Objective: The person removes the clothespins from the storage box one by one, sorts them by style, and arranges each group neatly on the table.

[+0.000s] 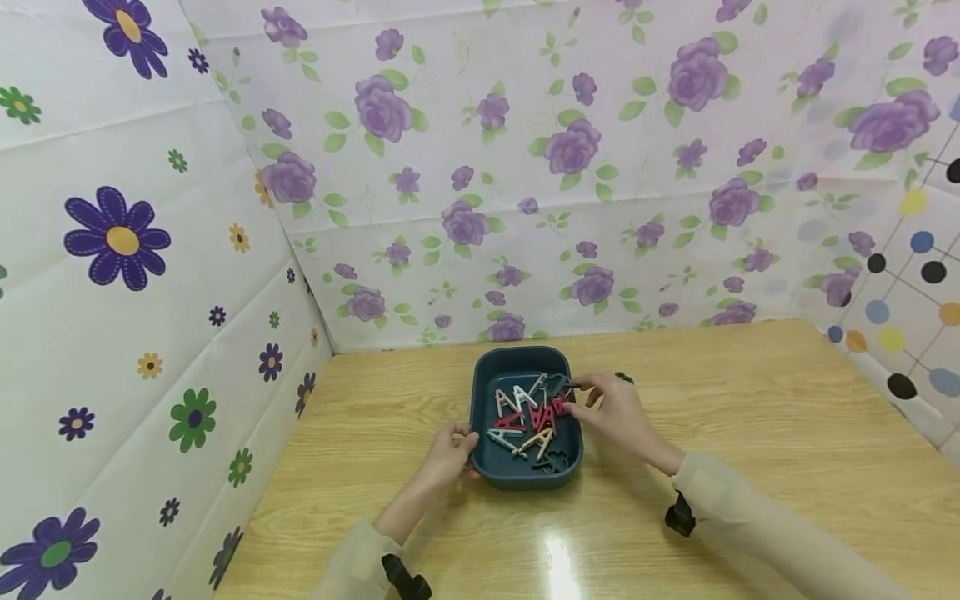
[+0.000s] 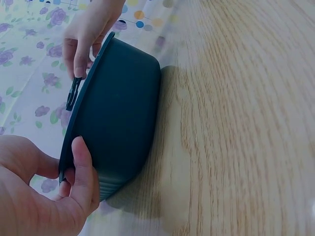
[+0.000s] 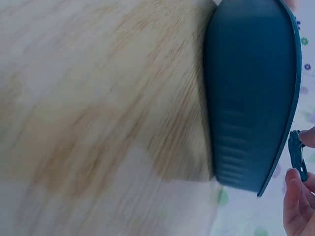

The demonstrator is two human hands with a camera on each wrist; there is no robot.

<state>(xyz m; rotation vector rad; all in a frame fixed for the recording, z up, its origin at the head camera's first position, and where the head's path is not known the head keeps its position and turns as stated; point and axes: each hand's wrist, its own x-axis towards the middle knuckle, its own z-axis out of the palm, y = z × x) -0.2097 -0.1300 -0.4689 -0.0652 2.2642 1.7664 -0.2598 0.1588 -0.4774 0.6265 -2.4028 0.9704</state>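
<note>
A dark teal plastic tub (image 1: pixel 486 467) on the wooden table holds several clothespins: white, pink, light green, dark green and a red clothespin (image 1: pixel 510 421). My left hand (image 1: pixel 450 454) grips the tub's near-left rim; in the left wrist view, fingers of the left hand (image 2: pixel 54 191) lie along the outer wall. Over the tub's right side, my right hand (image 1: pixel 617 417) pinches a dark green clothespin (image 3: pixel 297 155) between thumb and fingers. The left wrist view shows this pin just above the rim. Another dark green clothespin (image 1: pixel 553 462) lies at the tub's near end.
The light wooden table (image 1: pixel 750 400) extends to both sides of the tub. Flower-printed sheeting (image 1: pixel 480 183) hangs behind the table and along its left side. A sheet with coloured dots (image 1: pixel 900 333) borders the right.
</note>
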